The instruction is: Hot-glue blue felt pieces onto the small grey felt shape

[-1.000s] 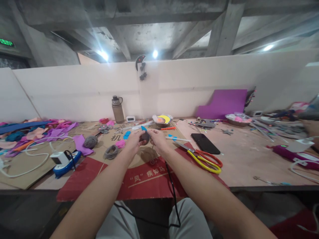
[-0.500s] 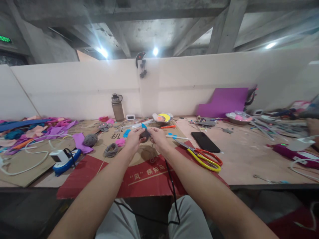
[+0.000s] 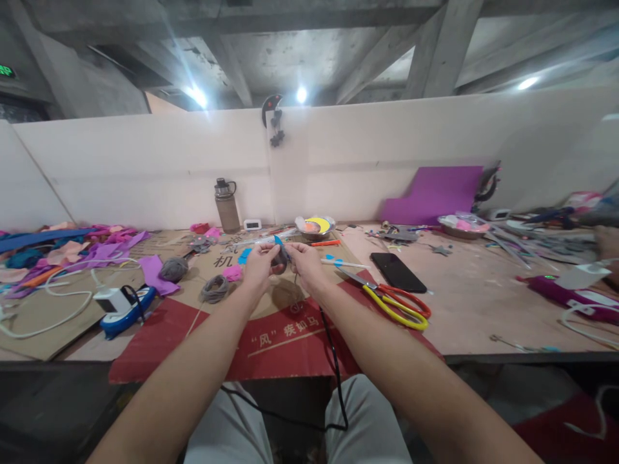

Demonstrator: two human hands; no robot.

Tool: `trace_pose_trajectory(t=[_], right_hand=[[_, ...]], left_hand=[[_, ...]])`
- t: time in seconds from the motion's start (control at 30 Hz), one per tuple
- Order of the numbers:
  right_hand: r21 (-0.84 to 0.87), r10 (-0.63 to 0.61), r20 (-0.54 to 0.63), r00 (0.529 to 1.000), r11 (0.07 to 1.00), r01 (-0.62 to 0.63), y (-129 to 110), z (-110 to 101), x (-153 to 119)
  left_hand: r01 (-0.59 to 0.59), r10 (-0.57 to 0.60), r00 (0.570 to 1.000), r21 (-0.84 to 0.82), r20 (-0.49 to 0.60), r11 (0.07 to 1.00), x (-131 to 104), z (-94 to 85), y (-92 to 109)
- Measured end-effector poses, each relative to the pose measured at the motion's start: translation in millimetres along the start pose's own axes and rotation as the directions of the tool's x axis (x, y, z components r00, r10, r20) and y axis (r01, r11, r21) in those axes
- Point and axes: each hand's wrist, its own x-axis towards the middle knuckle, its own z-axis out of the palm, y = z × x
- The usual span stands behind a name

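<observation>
My left hand point(image 3: 260, 264) is closed on a small dark grey piece point(image 3: 279, 259) held above the cardboard. Close against it, my right hand point(image 3: 302, 263) pinches the other side of the same piece. A pointed blue bit point(image 3: 277, 240) sticks up between the hands. A thin strand hangs below my right fingers. Grey yarn point(image 3: 215, 289) lies in a loose coil left of my left hand, beside a pink scrap point(image 3: 233, 273). Scissors with red and yellow handles point(image 3: 396, 303) rest to the right of my right forearm.
A black phone point(image 3: 398, 272) lies beyond the scissors. A bottle point(image 3: 227, 207) and a bowl point(image 3: 315, 228) stand near the partition. Felt scraps point(image 3: 104, 251) and a blue power strip point(image 3: 128, 314) are at left. Someone else's hand point(image 3: 607, 248) shows at the far right.
Both hands stay together on the dark grey piece, with only slight finger movement. The whole view has shifted a little, so the table things appear slightly higher.
</observation>
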Motion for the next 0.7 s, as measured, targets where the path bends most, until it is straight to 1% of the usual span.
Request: trace_pose_trajectory(t=[0.13,0.3,0.4,0.47,0.57,0.63,0.7], right_hand=[[0.008,0.013,0.014,1.000,1.000,-0.013,-3.0,1.7,-2.4],[0.013,0.006,0.005,1.000,1.000,-0.007,-6.4,0.6,-1.9],[0.006,-0.008,-0.015,1.000,1.000,0.008,-6.1,-0.6,0.3],[-0.007,-0.014,-0.010,1.000,1.000,0.014,-5.0,-0.5,0.9],[-0.028,-0.024,0.022,0.999,0.999,0.025,-3.6,0.5,0.2],[-0.036,-0.039,0.041,0.998,0.999,0.040,-4.0,1.2,-0.5],[-0.048,-0.062,0.053,0.997,0.997,0.065,-5.9,1.5,-1.2]], left_hand=[[-0.068,0.068,0.998,0.014,0.015,0.998,1.6,-0.5,-0.9],[-0.165,0.158,0.979,0.052,0.126,0.985,3.3,0.5,-1.4],[-0.270,0.242,0.953,0.147,0.185,0.952,2.8,0.7,-2.4],[-0.347,0.308,0.932,0.223,0.189,0.911,2.4,-0.3,-2.8],[-0.396,0.359,0.916,0.273,0.176,0.877,2.9,-3.2,-2.0],[-0.415,0.376,0.908,0.259,0.186,0.872,3.7,-4.5,-0.8],[-0.415,0.375,0.904,0.212,0.204,0.885,4.3,-4.6,0.4]])
